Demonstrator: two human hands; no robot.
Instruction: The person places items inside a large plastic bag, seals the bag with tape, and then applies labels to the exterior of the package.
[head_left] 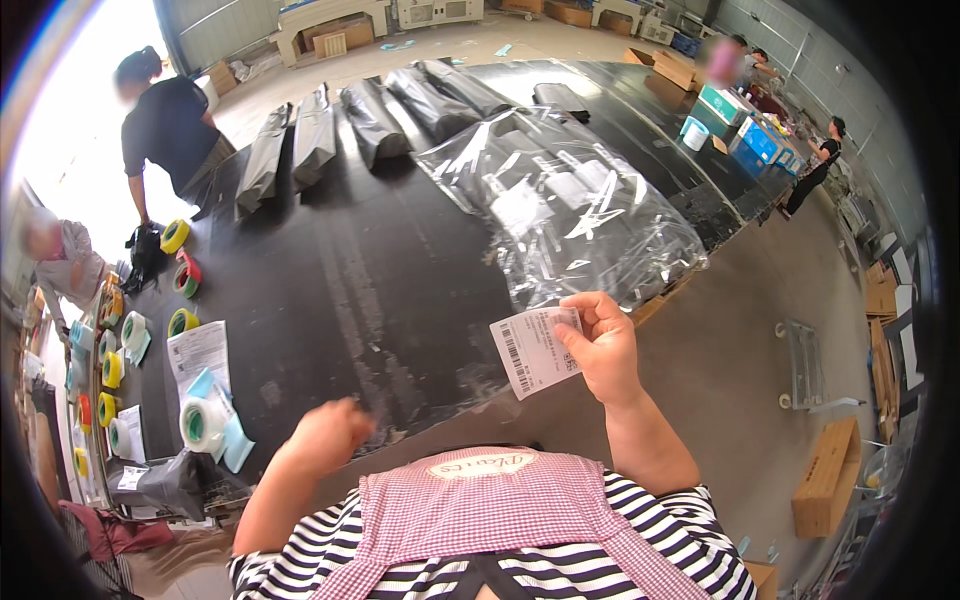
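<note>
In my right hand (608,352) a small white barcode label (528,358) is pinched between thumb and fingers, above the near edge of the black table (400,270). My left hand (325,436) hovers at the table's near edge, smeared by motion, so I cannot make out its fingers. Just beyond the label, a large crumpled clear plastic bag (600,225) spreads over the table, with white pieces showing through it. To the left of my left hand, a white tape roll (203,424) rests on light blue sheets beside a printed paper (199,352).
Long dark plastic-wrapped packages (374,125) lie in a row at the far side. Several tape rolls (183,322) line the left edge near a dark wrapped bundle (185,480). A person in dark clothes (170,135) stands at the far left. A cardboard box (828,478) sits on the floor, right.
</note>
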